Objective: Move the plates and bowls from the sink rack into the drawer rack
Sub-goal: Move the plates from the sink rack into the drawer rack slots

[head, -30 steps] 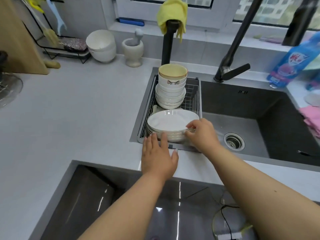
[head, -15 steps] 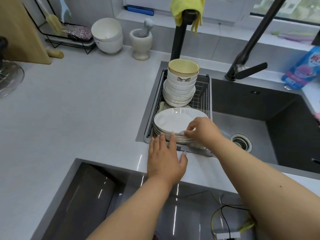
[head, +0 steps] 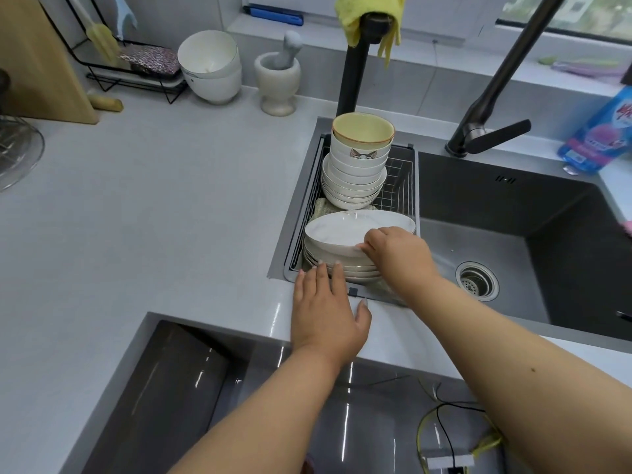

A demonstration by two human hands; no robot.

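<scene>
A wire sink rack (head: pixel 402 186) hangs in the left part of the sink. At its near end lies a stack of white plates (head: pixel 355 266); the top plate (head: pixel 338 230) is tilted up off the stack. My right hand (head: pixel 398 254) grips the right rim of that top plate. Fingers straight, my left hand (head: pixel 325 306) lies flat on the counter edge with its fingertips touching the near rim of the stack. Behind the plates stands a tall stack of white bowls (head: pixel 355 172) topped by a yellow-lined bowl (head: pixel 362 131). No drawer rack is in view.
The dark sink basin (head: pixel 513 241) with its drain (head: pixel 477 280) lies right of the rack. A black faucet (head: pixel 485 107) and a post with a yellow cloth (head: pixel 367 12) rise behind. A mortar (head: pixel 277 80) and white bowls (head: pixel 210 68) stand on the counter; a glossy dark surface (head: pixel 191 398) lies below.
My right hand has lifted the right side of the top plate off the stack. My left hand has slid forward until its fingertips reach the stack's near rim.
</scene>
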